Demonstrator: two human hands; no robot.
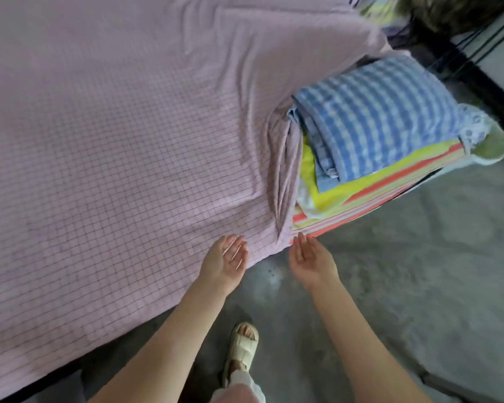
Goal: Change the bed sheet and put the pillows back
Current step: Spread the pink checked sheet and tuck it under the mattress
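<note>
So, quick rundown of where I'm at:

Sheet: the pink grid sheet (114, 141) is spread over most of the bed, hanging over the near edge. Pretty flat in the middle, still wrinkly toward the far end.

Bunched corner: the sheet gathers into a long fold (282, 181) right where it meets the stack. My guess is it's bunched because the stack sits on that corner of the bed and the sheet can't be pulled over it.

Stack: a folded blue checked cloth (384, 117) sits on top of a yellow and orange striped piece (370, 187). Looks parked there to keep it off the floor while I sort the sheet, but it's in the way now. Can't tell if any of it is a pillow or just bedding.

Left hand (224, 263): open, fingers straight and relaxed, palm up-ish, right at the sheet's edge near the corner. Holding nothing; can't say for sure if the fingertips touch the fabric.

Right hand (312, 260): also open, fingers loose, gripping nothing, hovering just beside the striped edge of the stack, over the floor (390, 271).

Next, I reckon: both hands are lined up either side of that fold, so probably grab the corner and tug it smooth.

Pillows: not back in place yet, as far as I can see.
</note>
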